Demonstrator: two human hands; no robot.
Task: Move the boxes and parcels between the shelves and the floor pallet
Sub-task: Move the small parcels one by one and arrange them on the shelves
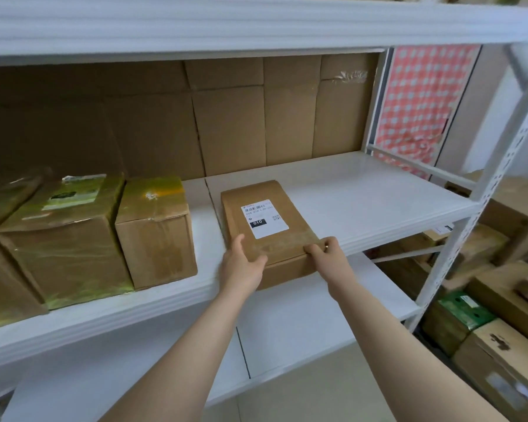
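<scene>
A person's left hand [241, 263] and right hand [325, 249] clamp the near corners of a flat parcel [265, 226] lying label-up on the middle shelf [378, 205], its near end overhanging the front edge. The two-sided grip likely keeps the load level. Two taped boxes [104, 233] stand to its left; more cartons [485, 330] sit lower right.
</scene>
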